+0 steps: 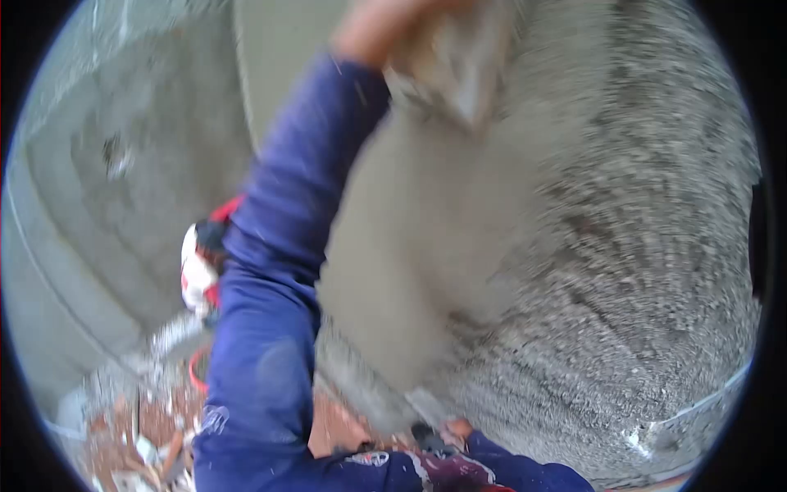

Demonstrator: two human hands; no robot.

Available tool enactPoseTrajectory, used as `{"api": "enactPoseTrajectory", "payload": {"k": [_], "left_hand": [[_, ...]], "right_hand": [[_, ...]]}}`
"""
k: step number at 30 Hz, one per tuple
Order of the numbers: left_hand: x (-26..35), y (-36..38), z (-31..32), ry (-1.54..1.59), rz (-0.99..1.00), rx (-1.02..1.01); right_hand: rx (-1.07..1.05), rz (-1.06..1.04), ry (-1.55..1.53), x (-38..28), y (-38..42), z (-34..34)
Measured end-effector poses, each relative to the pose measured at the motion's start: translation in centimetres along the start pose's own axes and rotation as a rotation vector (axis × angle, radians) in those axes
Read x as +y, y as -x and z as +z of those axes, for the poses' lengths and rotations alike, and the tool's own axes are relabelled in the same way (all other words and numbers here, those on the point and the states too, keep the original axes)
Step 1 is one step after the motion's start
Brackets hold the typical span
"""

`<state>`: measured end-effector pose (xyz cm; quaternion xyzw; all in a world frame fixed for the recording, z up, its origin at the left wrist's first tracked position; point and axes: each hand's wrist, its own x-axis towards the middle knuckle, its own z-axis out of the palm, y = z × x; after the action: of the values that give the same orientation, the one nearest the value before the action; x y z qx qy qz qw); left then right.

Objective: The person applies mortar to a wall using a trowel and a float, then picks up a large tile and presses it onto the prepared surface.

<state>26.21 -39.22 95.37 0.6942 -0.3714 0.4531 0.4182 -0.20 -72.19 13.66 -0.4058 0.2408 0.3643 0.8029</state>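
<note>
My left hand [402,20] is raised high at the top edge of the head view, partly cut off and smeared by motion. It is closed on a plastering float [467,70], a pale, board-like tool blurred against the wall. Smooth wet plaster [393,238] spreads beneath and beside the float, with rough grey plaster [639,262] to its right. Down at the bottom, my right hand [459,429] shows small beside my body, close to a dark grey shape [428,436]. Its fingers are hidden, so I cannot tell what it holds.
Behind my raised sleeve, another person [199,271] in white and red is partly visible. Rubble and scraps [152,439] litter the floor at lower left, near a red ring-shaped rim [197,369]. A grey wall [156,148] stands on the left. A pale line [709,399] crosses the lower right.
</note>
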Motion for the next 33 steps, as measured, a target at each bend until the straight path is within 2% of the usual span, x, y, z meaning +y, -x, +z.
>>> {"api": "enactPoseTrajectory", "payload": {"k": [1, 2, 3, 4, 5, 6, 7, 9, 10, 12, 13, 14, 15, 16, 17, 21, 23, 25, 27, 29, 32, 33], "left_hand": [[-2.9, 6.0, 2.5, -0.046, 0.020, 0.047], [-5.6, 12.7, 5.0, -0.093, 0.032, 0.095], [-7.4, 19.8, 7.2, -0.096, -0.042, 0.083], [-9.7, 27.3, 8.8, 0.054, -0.150, -0.003], [-10.1, 34.5, 9.1, 0.153, -0.387, -0.105], [-11.9, 43.1, 10.8, 0.118, -0.401, -0.048], [-11.3, 48.8, 9.3, 0.031, -0.573, -0.181], [-10.5, 58.7, 5.9, -0.043, -0.757, -0.188], [-8.5, 62.8, 3.9, -0.097, -0.879, -0.225], [-6.2, 68.9, -2.0, -0.183, -1.010, -0.193], [-5.3, 72.3, -4.7, -0.229, -1.000, -0.133], [-4.4, 74.9, -7.4, -0.295, -0.980, -0.072], [-3.0, 77.4, -10.2, -0.381, -1.120, -0.106], [-1.6, 79.9, -13.0, -0.463, -1.106, -0.092], [-0.3, 82.0, -15.6, -0.550, -1.089, -0.080], [6.9, 85.3, -25.0, -0.654, -1.599, -0.311], [10.4, 87.7, -27.8, -0.691, -1.630, -0.341], [14.3, 90.7, -29.7, -0.728, -1.661, -0.372], [17.5, 94.4, -30.7, -0.818, -1.730, -0.446], [20.5, 96.2, -30.6, -0.857, -1.773, -0.458], [23.9, 94.2, -29.0, -0.902, -2.121, -0.398], [24.7, 95.1, -29.0, -0.958, -2.155, -0.415]], "right_hand": [[0.360, 0.011, 0.407, -2.0, 1.3, 4.4], [0.400, 0.005, 0.444, -2.6, 1.8, 5.9], [0.437, -0.013, 0.478, -3.0, 1.8, 7.0], [0.436, 0.016, 0.507, -4.0, 1.4, 7.9], [0.465, 0.055, 0.588, -3.5, 2.1, 8.0], [0.494, 0.083, 0.668, -3.1, 2.8, 7.8], [0.514, 0.105, 0.695, -3.7, 3.3, 7.4], [0.419, 0.122, 0.950, -2.2, 4.3, 7.1], [0.426, 0.158, 0.938, -0.8, 5.7, 7.0], [0.486, 0.164, 0.852, 0.5, 5.8, 9.1], [0.489, 0.163, 0.849, 1.3, 6.3, 9.9], [0.481, 0.200, 0.774, 1.6, 6.4, 10.7], [0.470, 0.242, 0.696, 2.0, 6.8, 11.5], [0.523, 0.246, 0.904, 2.6, 6.7, 13.1], [0.517, 0.244, 0.898, 3.2, 6.2, 12.7], [0.280, 0.108, 1.271, 5.2, 2.3, 11.8], [0.091, -0.041, 1.472, 5.6, -0.8, 11.3], [0.024, -0.100, 1.751, 5.4, -3.1, 13.4], [0.077, -0.054, 1.916, 4.4, -3.5, 19.8], [0.071, -0.208, 2.015, 4.0, -3.2, 24.1], [0.158, -0.276, 1.811, 6.6, -6.7, 22.9], [0.158, -0.282, 1.795, 7.4, -6.0, 23.5]]}}
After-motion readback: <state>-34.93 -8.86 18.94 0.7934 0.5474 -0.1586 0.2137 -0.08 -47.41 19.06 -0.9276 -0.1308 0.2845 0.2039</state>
